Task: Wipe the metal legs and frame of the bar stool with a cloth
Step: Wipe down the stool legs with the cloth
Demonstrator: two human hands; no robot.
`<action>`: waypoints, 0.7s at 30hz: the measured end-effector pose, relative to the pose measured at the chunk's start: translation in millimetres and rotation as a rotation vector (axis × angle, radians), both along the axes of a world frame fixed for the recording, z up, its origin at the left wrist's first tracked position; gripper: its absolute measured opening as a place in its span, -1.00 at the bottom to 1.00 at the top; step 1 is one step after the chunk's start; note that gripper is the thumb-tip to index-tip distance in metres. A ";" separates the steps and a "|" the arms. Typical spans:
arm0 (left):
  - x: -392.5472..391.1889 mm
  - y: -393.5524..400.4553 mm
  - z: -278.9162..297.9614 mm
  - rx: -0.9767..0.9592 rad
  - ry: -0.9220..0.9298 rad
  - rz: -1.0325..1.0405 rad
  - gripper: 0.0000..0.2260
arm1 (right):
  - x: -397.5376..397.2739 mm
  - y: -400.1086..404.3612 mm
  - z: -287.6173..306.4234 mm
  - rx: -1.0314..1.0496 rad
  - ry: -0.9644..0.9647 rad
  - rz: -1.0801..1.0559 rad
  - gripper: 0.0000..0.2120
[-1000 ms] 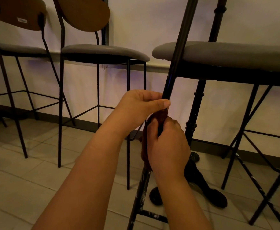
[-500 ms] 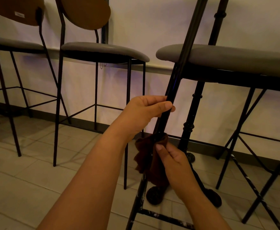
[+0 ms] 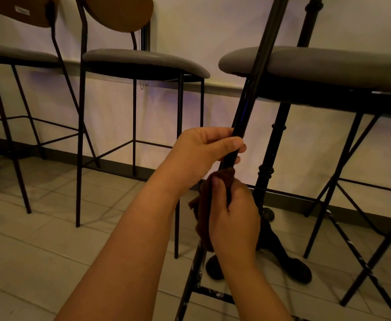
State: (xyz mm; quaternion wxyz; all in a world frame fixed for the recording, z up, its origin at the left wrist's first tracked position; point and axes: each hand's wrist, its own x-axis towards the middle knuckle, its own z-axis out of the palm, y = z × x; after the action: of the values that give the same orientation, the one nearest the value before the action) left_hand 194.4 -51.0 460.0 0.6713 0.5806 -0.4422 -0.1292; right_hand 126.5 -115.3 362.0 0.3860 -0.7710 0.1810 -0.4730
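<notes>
A bar stool with a grey seat [image 3: 328, 66] and black metal frame stands right in front of me. Its near leg [image 3: 252, 93] slants from top right down to the floor at bottom centre. My left hand [image 3: 203, 151] grips this leg at mid height, thumb across the front. Just below it my right hand [image 3: 234, 216] holds a dark brown cloth [image 3: 203, 205] wrapped around the same leg. The cloth bunches out on the left side of the leg; most of it is hidden behind my fingers.
Two more stools with round wooden backs [image 3: 120, 12] and grey seats [image 3: 143, 61] stand to the left along the pale wall. A black ornate table pedestal [image 3: 268, 172] with spreading feet rises behind the leg. The floor is light tile [image 3: 39, 239].
My right hand with the cloth slid down the leg, then back up to just under my left hand. The left hand kept its grip on the leg.
</notes>
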 end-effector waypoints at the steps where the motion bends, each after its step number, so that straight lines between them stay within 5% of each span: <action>1: 0.0 0.0 -0.3 0.002 -0.003 0.003 -0.85 | 2.5 -0.2 2.9 -0.024 0.006 -0.033 -0.77; 6: -0.2 -0.4 -1.3 0.000 -0.001 -0.004 -0.84 | 1.3 -2.1 3.0 -0.115 0.037 -0.092 -0.66; 13: -3.5 -0.4 -0.7 0.004 0.023 0.007 -0.84 | -6.7 -9.9 2.1 -0.073 0.054 0.052 -0.88; 21: -3.6 -0.7 -2.0 0.002 0.024 0.034 -0.84 | -0.7 0.6 5.0 0.135 -0.008 0.131 -0.69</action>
State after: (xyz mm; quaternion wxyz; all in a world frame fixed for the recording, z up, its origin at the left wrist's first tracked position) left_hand 190.8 -51.7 458.0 0.6779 0.5871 -0.4243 -0.1251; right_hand 125.8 -114.6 367.0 0.4678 -0.7516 0.1601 -0.4367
